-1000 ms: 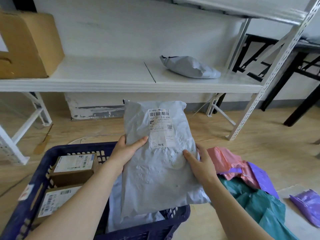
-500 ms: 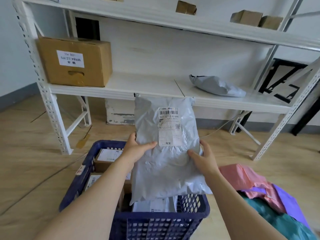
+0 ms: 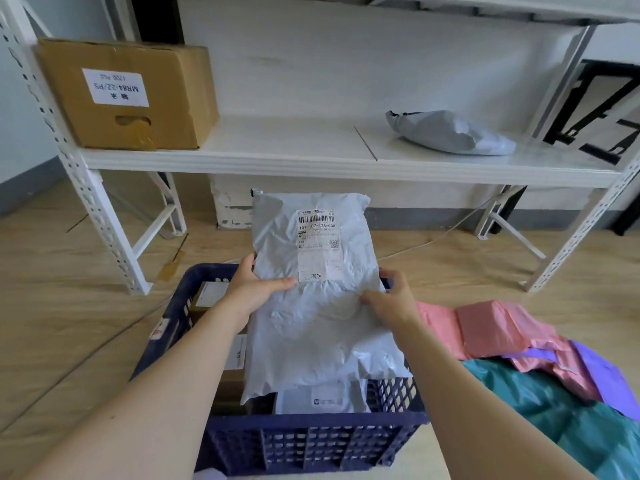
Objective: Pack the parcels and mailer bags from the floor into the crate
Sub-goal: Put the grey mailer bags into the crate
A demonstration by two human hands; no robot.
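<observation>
Shelf rack (image 3: 277,157): white metal, spanning 9 to 3 o'clock behind everything.
Crate (image 3: 311,441): dark blue with lattice walls, on the wooden floor (image 3: 69,289) at 6 o'clock.
Coloured heap: on the floor at 4 o'clock, just beside the crate; teal bag (image 3: 554,410) nearest, pink bag (image 3: 485,327) beyond it, purple bag (image 3: 602,375) at the outer edge.
Cardboard box (image 3: 128,95): brown, on the rack's lower board at 10 o'clock, white label upside down.
Grey mailer bag (image 3: 311,323): held upright at centre, printed label facing the camera, lower end over the crate's inside.
Second grey bag (image 3: 450,133): lying on the lower board at 1 o'clock.
Brown parcels (image 3: 207,296): inside the crate along its 9 o'clock wall.
White bag (image 3: 322,400): in the crate, under the held bag.
Left hand (image 3: 252,289): grips the mailer's 9 o'clock edge, thumb across the front.
Right hand (image 3: 391,299): grips its 3 o'clock edge, thumb on the front.
</observation>
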